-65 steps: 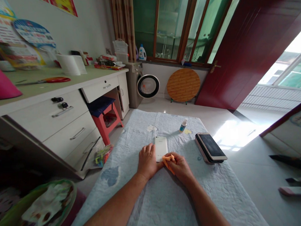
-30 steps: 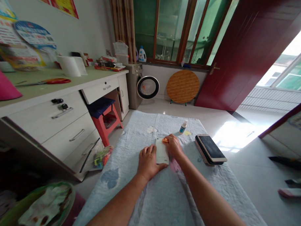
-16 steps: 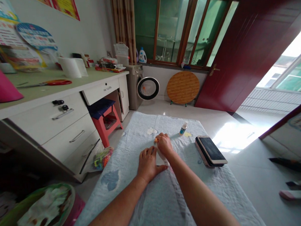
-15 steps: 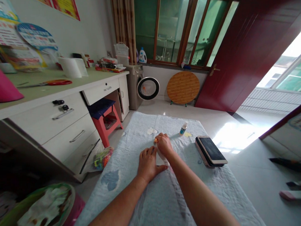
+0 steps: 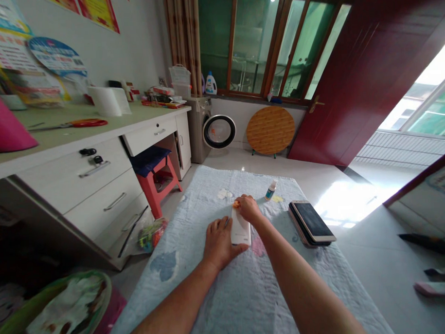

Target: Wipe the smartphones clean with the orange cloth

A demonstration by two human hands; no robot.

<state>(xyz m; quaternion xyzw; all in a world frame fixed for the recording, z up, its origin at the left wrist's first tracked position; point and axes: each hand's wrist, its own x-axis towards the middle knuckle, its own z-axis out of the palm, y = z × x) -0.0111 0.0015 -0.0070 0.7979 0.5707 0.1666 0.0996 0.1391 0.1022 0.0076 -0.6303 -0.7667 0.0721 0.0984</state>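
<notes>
Centrally, a white rectangular phone lies on quilted pale-blue fabric.
Right fingers, hiding its far end, pinch crumpled orange cloth; left fingers spread against it; blue-labelled plastic bottle, stacked phones nearby.

No word, brand or number readable. White smartphone: faint marks near lower end of back, too small. Small bottle: blue label, print too small. Detergent bottle: blue label marking, illegible. Blue-and-white fan-shaped card: character lines, dark square code, blurred. Wall poster: rows of reddish characters, blurred. Red-and-yellow poster: markings unreadable.
</notes>
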